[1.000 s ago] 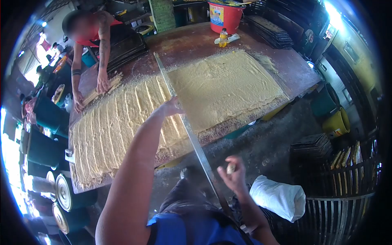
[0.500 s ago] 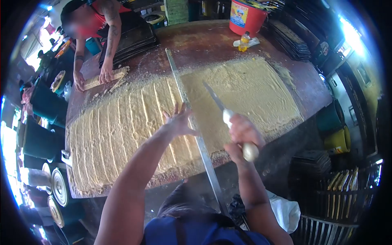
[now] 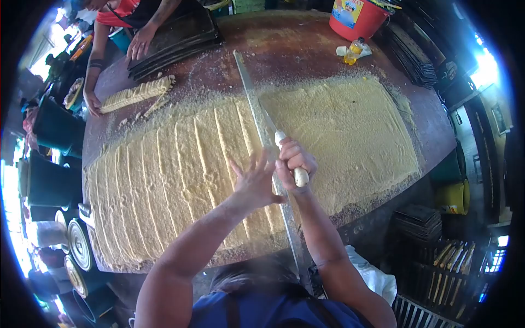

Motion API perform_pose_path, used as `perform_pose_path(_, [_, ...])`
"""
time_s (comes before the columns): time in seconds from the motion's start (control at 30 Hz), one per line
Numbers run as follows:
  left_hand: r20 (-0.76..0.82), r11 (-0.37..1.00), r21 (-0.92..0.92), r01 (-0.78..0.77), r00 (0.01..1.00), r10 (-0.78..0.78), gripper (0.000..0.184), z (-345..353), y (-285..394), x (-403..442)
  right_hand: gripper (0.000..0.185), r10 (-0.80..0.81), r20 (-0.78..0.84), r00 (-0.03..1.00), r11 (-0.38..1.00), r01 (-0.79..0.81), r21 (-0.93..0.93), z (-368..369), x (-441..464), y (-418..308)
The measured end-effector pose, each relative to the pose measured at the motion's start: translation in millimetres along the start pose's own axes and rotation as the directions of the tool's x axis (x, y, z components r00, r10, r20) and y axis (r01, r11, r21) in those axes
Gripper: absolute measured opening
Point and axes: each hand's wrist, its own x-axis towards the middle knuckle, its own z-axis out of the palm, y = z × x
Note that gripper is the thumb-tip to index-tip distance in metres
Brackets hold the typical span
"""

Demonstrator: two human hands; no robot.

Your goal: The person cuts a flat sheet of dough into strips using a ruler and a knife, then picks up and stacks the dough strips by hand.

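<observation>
And it's all on the long straightedge (image 3: 248,85), lying across the pale sheet (image 3: 350,131) on the reddish table (image 3: 268,33)! The left hand (image 3: 253,184) is spread wide, fingers splayed, thumb over the metal. Right beside it, the right hand (image 3: 297,162) has a tight fist around the white-handled knife (image 3: 280,136), blade angled along the straightedge. Scored lines fill the sheet's left part; the right is smooth. Far left, a co-worker (image 3: 126,11) leans in by a ridged bundle (image 3: 138,94)!
</observation>
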Motion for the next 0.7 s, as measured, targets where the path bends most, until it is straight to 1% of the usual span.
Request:
perform_pose_path(0.1, [0.0,1.0,0.013,0.004,1.0,-0.005,0.12,7.1,-2.0,1.6,0.03,0.023,0.036,0.999,1.0,-0.023,-0.02,-7.1,-19.5,-12.2])
perform_pose_path(0.17, [-0.044,0.999,-0.025,0.022,0.999,-0.023,0.122,8.9,-1.1,0.3,0.028,0.025,0.073,0.997,0.997,-0.02,-0.077,-11.2,-27.7,-30.1])
perform_pose_path(0.2, [-0.112,0.998,-0.063,0.015,0.993,-0.022,0.122,20.9,-6.4,5.3,0.028,0.029,0.072,0.997,0.997,-0.024,-0.08,-15.0,-34.3,-37.4])
perform_pose_path(0.3, [-0.109,0.999,-0.031,0.028,0.994,-0.031,0.12,20.1,-5.7,4.4,0.031,0.002,0.095,0.995,0.998,0.005,-0.07,-33.4,-62.7,-74.5])
perform_pose_path(0.33, [-0.128,0.999,0.009,0.042,0.991,-0.041,0.118,22.6,-5.0,5.1,0.031,0.01,0.094,0.995,0.999,-0.006,-0.05,-41.0,-72.5,-90.9])
perform_pose_path(0.37, [-0.125,0.999,0.009,0.036,0.992,-0.035,0.118,23.3,-4.9,6.5,0.031,0.02,0.093,0.995,0.999,-0.017,-0.029,-48.3,-82.8,-108.7])
perform_pose_path(0.43, [-0.036,0.995,0.043,0.085,0.996,-0.084,0.123,15.9,-0.6,5.8,0.03,0.006,0.093,0.996,1.0,-0.003,-0.031,-60.1,-99.2,-152.4])
perform_pose_path(0.5, [-0.044,0.996,0.037,0.083,0.996,-0.082,0.122,13.5,3.8,1.7,0.029,0.059,0.109,0.992,0.998,-0.059,0.0,-72.8,-125.6,-199.8])
perform_pose_path(0.53, [-0.058,0.996,0.03,0.088,0.995,-0.086,0.122,13.6,5.3,-0.1,0.029,0.063,0.102,0.993,0.998,-0.062,-0.01,-80.3,-136.6,-224.0])
perform_pose_path(0.6, [-0.065,0.995,0.051,0.087,0.994,-0.084,0.119,15.3,4.6,1.0,0.029,0.151,0.113,0.982,0.988,-0.146,-0.056,-94.2,-155.8,-270.9])
perform_pose_path(0.63, [-0.08,0.993,0.063,0.096,0.993,-0.09,0.117,15.7,6.2,1.1,0.029,0.151,0.102,0.983,0.987,-0.144,-0.074,-100.2,-164.7,-292.1])
perform_pose_path(0.67, [-0.078,0.995,0.068,0.073,0.995,-0.068,0.117,15.1,8.3,1.6,0.029,0.183,0.1,0.978,0.982,-0.176,-0.073,-106.4,-172.2,-311.7])
perform_pose_path(0.7, [-0.062,0.992,0.087,0.089,0.995,-0.084,0.116,13.6,10.5,1.5,0.029,0.213,0.097,0.972,0.976,-0.207,-0.072,-111.8,-179.2,-330.1])
